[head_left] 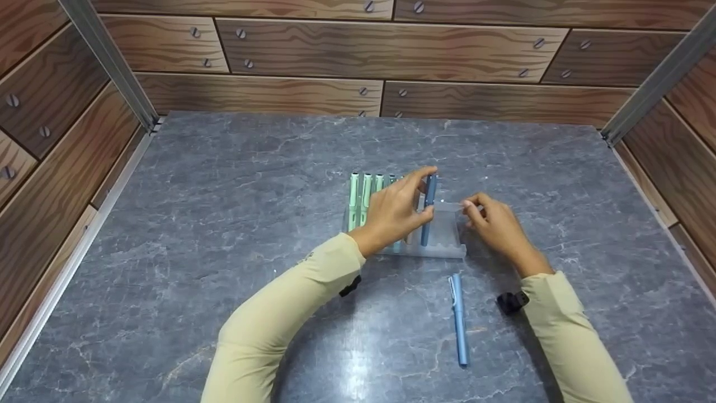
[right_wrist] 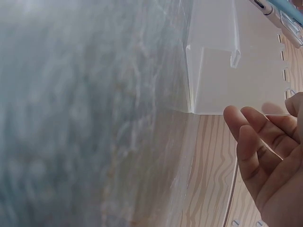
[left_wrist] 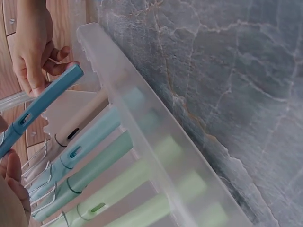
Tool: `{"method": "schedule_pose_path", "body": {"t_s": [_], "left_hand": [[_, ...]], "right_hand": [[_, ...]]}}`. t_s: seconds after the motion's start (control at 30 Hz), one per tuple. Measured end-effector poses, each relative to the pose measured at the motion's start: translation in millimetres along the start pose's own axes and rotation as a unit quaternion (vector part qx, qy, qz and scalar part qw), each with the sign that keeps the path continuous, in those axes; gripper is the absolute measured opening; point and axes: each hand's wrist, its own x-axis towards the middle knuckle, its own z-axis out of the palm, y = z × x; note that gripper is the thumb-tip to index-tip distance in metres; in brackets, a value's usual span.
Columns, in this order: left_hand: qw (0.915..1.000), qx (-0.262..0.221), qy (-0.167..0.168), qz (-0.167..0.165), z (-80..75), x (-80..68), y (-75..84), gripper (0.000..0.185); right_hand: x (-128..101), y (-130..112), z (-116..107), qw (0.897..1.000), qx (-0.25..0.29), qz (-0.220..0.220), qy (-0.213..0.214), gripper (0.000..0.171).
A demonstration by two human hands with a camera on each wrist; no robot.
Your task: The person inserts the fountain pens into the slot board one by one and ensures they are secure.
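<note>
My left hand (head_left: 394,204) pinches a dark blue pen (head_left: 429,196) between thumb and fingers, over the right part of a clear plastic pen stand (head_left: 447,252). Seen from the left wrist, the blue pen (left_wrist: 47,97) slants above the notched rails, its bare end toward the front lip. Beside it in the stand lie a beige pen (left_wrist: 83,118), a light blue pen (left_wrist: 97,137), a teal pen (left_wrist: 102,170) and several light green pens (head_left: 354,196). My right hand (head_left: 495,224), fingers loosely bent and holding nothing, has its fingertips right at the stand's right edge.
Another blue pen (head_left: 458,322) with a clip lies on the grey marbled table (head_left: 168,268), in front of the stand. Wood-patterned panels (head_left: 302,47) wall the back and both sides, with metal posts (head_left: 112,61) at the corners.
</note>
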Motion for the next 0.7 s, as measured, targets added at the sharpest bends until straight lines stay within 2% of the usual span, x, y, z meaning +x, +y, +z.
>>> {"method": "schedule_pose_path", "body": {"t_s": [0.3, 0.7], "left_hand": [[0.9986, 0.043, 0.026, 0.020, 6.8, -2.5, -3.2, 0.060], [0.9982, 0.054, 0.005, 0.026, 11.6, -4.1, -6.0, 0.062]], "right_hand": [[2, 1, 1, 1.000, 0.002, -0.005, 0.005, 0.024], [0, -1, 0, 1.000, -0.002, 0.001, 0.001, 0.027]]}}
